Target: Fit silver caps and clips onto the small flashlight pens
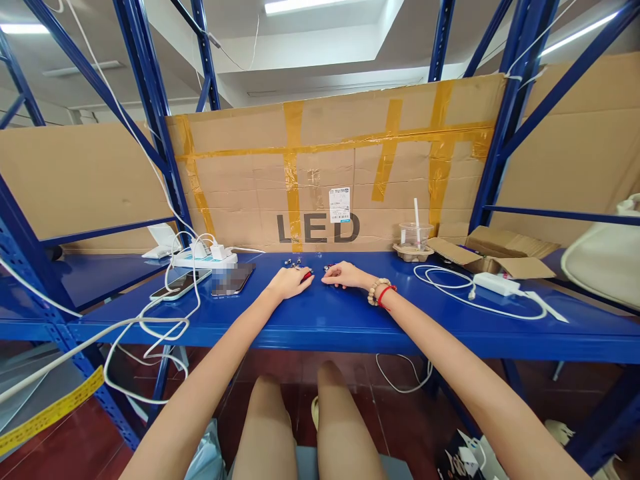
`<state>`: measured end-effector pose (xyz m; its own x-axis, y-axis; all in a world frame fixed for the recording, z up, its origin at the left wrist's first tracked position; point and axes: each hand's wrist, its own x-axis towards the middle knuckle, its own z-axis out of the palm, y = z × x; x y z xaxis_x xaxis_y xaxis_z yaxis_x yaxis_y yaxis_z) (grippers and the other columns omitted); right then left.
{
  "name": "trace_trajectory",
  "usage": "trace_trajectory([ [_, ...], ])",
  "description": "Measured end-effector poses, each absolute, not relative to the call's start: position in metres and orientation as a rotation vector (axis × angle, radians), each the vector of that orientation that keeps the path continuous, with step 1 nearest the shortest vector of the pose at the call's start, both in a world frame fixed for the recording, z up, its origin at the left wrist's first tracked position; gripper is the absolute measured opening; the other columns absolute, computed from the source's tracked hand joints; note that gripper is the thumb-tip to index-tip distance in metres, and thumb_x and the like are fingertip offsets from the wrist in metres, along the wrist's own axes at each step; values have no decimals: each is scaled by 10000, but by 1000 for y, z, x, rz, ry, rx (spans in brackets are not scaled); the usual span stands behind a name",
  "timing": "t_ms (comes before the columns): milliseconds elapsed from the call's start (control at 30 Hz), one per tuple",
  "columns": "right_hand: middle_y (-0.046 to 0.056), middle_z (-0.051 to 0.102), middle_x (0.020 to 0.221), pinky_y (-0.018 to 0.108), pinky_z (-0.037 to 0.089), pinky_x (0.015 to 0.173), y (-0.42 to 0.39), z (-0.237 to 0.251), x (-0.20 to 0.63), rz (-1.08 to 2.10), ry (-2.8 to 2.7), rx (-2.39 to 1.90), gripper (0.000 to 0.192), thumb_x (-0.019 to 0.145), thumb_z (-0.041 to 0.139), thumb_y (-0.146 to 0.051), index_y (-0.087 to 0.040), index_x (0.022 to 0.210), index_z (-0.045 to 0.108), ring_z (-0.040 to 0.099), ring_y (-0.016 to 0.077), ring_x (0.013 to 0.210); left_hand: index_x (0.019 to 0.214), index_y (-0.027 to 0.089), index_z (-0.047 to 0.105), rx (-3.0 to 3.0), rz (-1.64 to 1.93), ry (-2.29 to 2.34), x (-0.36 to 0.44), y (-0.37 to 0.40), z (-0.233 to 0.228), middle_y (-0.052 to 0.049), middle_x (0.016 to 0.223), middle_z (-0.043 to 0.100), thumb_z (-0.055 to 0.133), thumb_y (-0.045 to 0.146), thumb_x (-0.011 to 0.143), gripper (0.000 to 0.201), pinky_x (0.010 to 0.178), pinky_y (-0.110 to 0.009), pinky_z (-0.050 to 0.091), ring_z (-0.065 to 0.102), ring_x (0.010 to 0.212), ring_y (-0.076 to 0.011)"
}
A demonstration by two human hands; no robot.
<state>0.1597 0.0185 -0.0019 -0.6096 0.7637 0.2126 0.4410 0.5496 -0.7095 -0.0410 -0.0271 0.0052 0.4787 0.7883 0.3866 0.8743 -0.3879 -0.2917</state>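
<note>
My left hand (291, 283) rests at the middle of the blue shelf. Its fingers are closed round a small red and black object (307, 274), mostly hidden, whose kind I cannot make out. Just behind that hand lie several small shiny dark pieces (292, 263), too small to name. To the right, my right hand (346, 275) is low over the shelf, fingers curled and pressed together. A tiny dark and red piece (328, 267) shows by its fingertips; whether they grip it is unclear. A beaded bracelet (374, 292) and a red cord circle the right wrist. The two hands are apart.
Two phones (234, 280) and a white power strip (205, 259) with tangled cables stand at left. At right are a plastic cup (415, 235) with a straw, an opened cardboard box (487, 261) and a white adapter (497, 284). A cardboard sheet (240, 193) walls the back.
</note>
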Motion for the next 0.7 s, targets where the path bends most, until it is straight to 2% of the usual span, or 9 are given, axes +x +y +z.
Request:
trace_trajectory([
  [400,35,614,669,152,398,385,14,-1,159,862,-2192,-997,314,703,610,-439,-126,724,617,502,70,509,1028,175,566,-2287,-271,-1379,-39,-31,6,-95,858,675,292,380,902,365,619,-273,442,638,819,-237],
  [700,3,580,607,160,397,362,16,-1,153,873,-2062,-957,361,679,599,-491,-137,751,619,490,68,472,914,157,569,-2337,-373,-1225,-42,-27,0,-72,720,649,305,391,898,353,534,-227,405,628,690,-196],
])
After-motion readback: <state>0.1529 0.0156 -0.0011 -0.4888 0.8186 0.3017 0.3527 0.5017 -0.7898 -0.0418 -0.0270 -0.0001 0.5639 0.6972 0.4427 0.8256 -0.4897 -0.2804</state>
